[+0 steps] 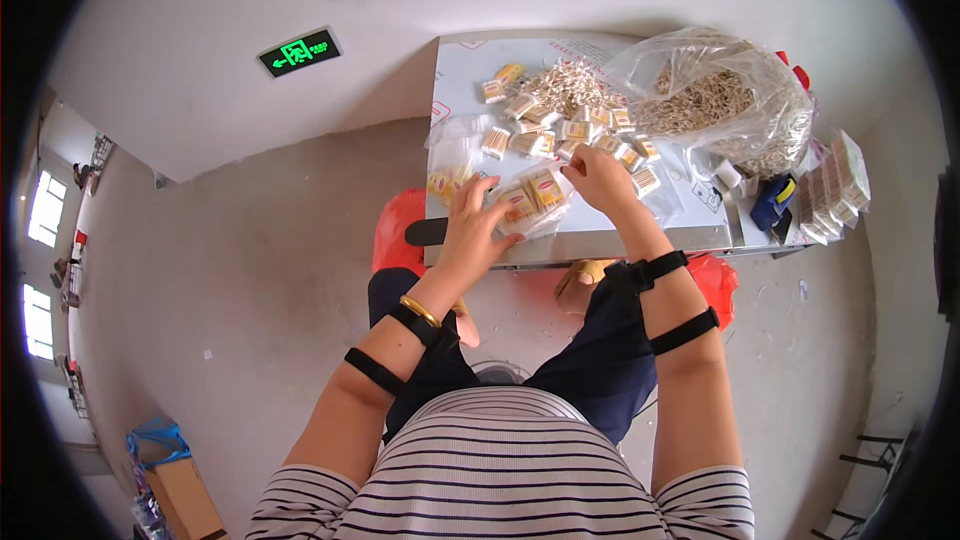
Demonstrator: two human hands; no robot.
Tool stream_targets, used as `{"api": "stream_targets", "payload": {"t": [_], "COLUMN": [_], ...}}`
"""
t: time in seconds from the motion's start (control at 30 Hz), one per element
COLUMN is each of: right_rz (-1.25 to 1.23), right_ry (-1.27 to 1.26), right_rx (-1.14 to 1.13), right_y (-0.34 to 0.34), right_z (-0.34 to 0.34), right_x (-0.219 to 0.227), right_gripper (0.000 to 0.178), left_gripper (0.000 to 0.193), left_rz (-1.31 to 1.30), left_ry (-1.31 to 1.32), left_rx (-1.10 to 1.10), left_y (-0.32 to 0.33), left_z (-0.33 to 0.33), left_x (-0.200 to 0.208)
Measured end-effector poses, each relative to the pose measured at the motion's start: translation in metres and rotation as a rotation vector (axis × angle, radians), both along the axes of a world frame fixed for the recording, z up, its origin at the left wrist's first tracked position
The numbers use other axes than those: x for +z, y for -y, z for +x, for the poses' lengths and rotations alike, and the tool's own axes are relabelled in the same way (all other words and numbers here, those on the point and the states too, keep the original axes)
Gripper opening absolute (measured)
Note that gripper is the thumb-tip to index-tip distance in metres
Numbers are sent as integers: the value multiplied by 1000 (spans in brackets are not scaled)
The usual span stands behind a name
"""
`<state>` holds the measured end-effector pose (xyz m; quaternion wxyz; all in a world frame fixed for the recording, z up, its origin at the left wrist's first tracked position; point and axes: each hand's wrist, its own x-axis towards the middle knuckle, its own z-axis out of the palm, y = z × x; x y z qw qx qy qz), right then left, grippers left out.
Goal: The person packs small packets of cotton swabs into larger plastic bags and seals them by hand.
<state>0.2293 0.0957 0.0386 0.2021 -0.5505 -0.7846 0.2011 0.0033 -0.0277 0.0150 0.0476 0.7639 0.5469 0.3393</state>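
Observation:
A clear plastic bag (pixel 535 196) holding small packets with yellow labels lies at the table's near edge, between my hands. My left hand (pixel 474 225) rests at the bag's left end with thumb and fingers spread, touching it. My right hand (pixel 603 180) is closed in a pinch at the bag's upper right edge; its fingertips are partly hidden. Just beyond are several small packs (pixel 578 130) of thin sticks with pale tips, which look like cotton swabs. A loose heap of such sticks (pixel 572 86) lies behind them. Left of the bag is another clear bag (pixel 452 155) with yellow-labelled packets.
A large clear sack (pixel 705 100) of loose sticks stands at the table's back right. Stacked wrapped packs (pixel 838 185) and a dark blue object (pixel 773 202) sit at the right end. Red plastic bags (pixel 400 225) hang below the table (pixel 640 241). A wall rises behind.

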Motion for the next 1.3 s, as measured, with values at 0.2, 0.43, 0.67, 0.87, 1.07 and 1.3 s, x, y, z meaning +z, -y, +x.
{"api": "stream_targets", "payload": {"t": [0.2, 0.43, 0.67, 0.87, 1.07, 1.3], "right_rz": [224, 32, 45, 92, 58, 417], "right_ry": [-63, -77, 61, 105, 77, 93], "right_rx": [24, 307, 213, 126, 54, 347], "right_y": [23, 34, 25, 18, 21, 32], "right_z": [-10, -26, -23, -19, -26, -43], "right_x": [21, 19, 5, 16, 52, 25], "right_gripper": [17, 13, 18, 24, 19, 11], "left_gripper": [39, 32, 17, 25, 31, 29], "left_rz": [-62, 29, 72, 32, -80, -184], "left_ry": [97, 206, 206, 246, 255, 34], "left_rx": [12, -12, 69, 95, 101, 91], "left_y": [-7, -4, -1, -14, -15, -33], "left_z": [-6, -5, 1, 3, -1, -10], "left_x": [-7, -10, -9, -17, -14, 12]}}
